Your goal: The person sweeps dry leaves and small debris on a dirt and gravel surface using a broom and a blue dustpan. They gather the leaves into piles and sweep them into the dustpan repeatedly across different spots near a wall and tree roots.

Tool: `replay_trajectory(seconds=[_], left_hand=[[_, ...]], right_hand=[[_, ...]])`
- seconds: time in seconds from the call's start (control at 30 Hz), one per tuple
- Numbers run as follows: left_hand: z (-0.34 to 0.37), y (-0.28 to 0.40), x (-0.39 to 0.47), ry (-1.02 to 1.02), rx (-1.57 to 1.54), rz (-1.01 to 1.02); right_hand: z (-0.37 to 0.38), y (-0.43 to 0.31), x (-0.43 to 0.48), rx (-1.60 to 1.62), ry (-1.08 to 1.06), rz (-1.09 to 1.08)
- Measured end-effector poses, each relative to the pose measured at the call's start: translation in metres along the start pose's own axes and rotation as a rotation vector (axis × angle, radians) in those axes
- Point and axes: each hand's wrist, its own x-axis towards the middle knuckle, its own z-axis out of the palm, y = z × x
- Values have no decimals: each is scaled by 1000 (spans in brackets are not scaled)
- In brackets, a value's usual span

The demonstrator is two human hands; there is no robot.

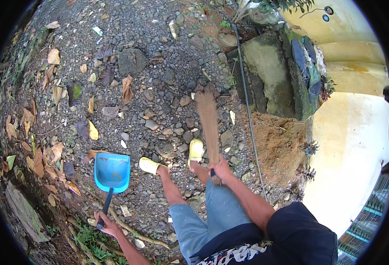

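Note:
My left hand (pixel 106 225) grips the black handle of a blue plastic dustpan (pixel 112 172), which is held out at the left with dirt marks in its pan. In my right hand (pixel 221 170) is a stick broom (pixel 208 122), gripped near its bound end, its bristles reaching away from me over the gravel. Yellow clogs (pixel 196 150) are on my feet, between the dustpan and the broom. Dry brown leaves (pixel 127 90) and a yellow leaf (pixel 93 130) lie scattered on the stony ground.
A black hose (pixel 245 89) runs along the ground right of the broom. Beyond it stand a mossy concrete block (pixel 270 73), a patch of brown soil (pixel 274 145) and a pale wall (pixel 346 126). Roots (pixel 138 235) and a weathered wood plank (pixel 24 212) lie at the lower left.

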Motion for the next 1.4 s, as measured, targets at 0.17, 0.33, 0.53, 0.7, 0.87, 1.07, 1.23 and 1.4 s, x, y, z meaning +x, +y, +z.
replay_trajectory(seconds=[0.17,0.33,0.53,0.7,0.87,1.07,1.23,1.4], left_hand=[[6,-5,-7,24,21,77],[9,-11,-19,-3,71,169],[33,7,-39,45,58,138],[50,19,-37,51,111,138],[44,12,-32,35,56,129],[28,0,-26,53,101,65],[21,-6,-22,-9,75,98],[10,-9,-26,-43,151,106]], right_hand=[[-35,-19,127,140,227,192],[-67,-66,154,-529,91,-263],[-130,-60,76,-402,-96,-369],[-128,-77,116,-317,72,-37],[-155,-118,164,-376,-122,-72],[-204,-115,108,-325,-6,-253],[-200,-88,122,-452,40,-14],[-202,-126,156,-1480,-168,35]])
